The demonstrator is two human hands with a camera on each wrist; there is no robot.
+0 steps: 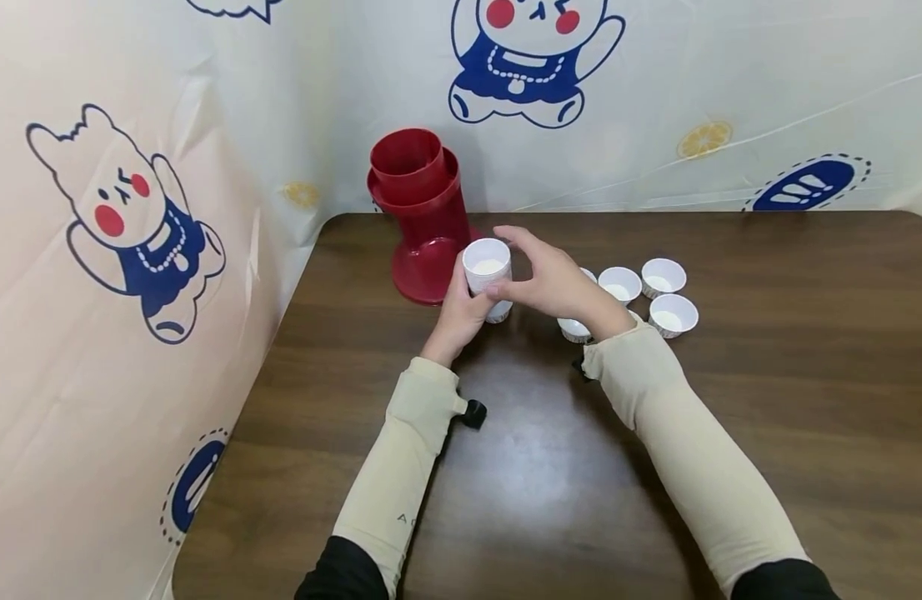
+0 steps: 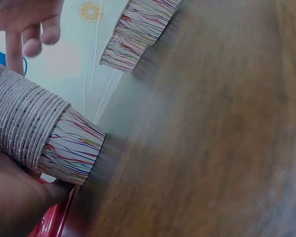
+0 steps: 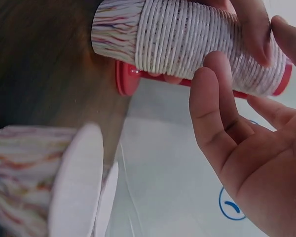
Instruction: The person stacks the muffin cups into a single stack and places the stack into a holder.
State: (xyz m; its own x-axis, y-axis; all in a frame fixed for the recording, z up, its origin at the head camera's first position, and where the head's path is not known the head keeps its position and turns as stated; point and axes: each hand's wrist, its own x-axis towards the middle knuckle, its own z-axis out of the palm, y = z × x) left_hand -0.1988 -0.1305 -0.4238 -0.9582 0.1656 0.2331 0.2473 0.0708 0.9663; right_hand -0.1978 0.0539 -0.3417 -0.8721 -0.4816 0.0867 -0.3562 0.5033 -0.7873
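The tall stack of nested paper baking cups point(image 1: 487, 267) is gripped around its side by the left hand point(image 1: 461, 313), toward eleven o'clock on the wooden tabletop point(image 1: 521, 475); at its three o'clock, the right hand point(image 1: 554, 281) is loosely spread, contact unclear. Its thin paper could be crushed by a hard squeeze, or its nesting split by an uneven pull. Beyond, the red pedestal tube point(image 1: 440, 221) at ten o'clock and the loose baking cups point(image 1: 673, 315) at three o'clock could be knocked by a sideways swing.
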